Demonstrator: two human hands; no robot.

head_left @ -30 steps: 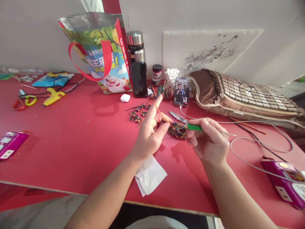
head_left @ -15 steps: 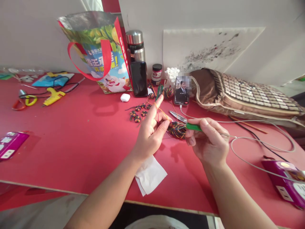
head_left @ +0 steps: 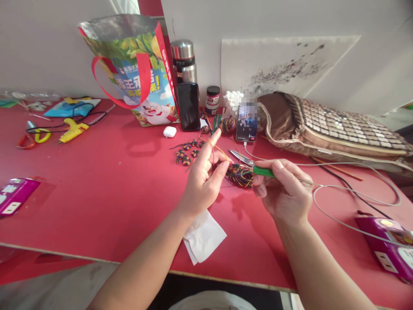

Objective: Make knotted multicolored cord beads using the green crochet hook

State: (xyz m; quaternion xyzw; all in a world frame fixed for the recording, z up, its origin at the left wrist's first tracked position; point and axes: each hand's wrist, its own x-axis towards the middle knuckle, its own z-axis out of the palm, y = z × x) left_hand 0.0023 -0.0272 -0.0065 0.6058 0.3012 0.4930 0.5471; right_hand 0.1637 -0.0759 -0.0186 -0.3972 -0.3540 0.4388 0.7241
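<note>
**Up close: two hands, a knot of coloured thread**

Clearly printed on the gift bag (head_left: 138, 73) at the back of the red table (head_left: 97, 181) are large white Chinese characters above a cartoon face; I cannot make them out stroke for stroke. The small jar (head_left: 212, 100) beside the steel flask (head_left: 183, 61) carries a label too small to read. A lit phone (head_left: 247, 122) stands propped on its cable, part of its screen blurred.

The left hand (head_left: 203, 181) has its forefinger raised, an orange strand looped over it, and thumb and fingers pinched shut on the multicoloured thread bundle (head_left: 240, 175). That bundle sits between the two hands, just above the table. The right hand (head_left: 284, 189) is curled closed around the green-handled scissors (head_left: 250, 165), whose blades point past the bundle toward the phone; the handle's far end is hidden in the fist. A white tissue (head_left: 203, 237) lies partly under the left forearm.
</note>
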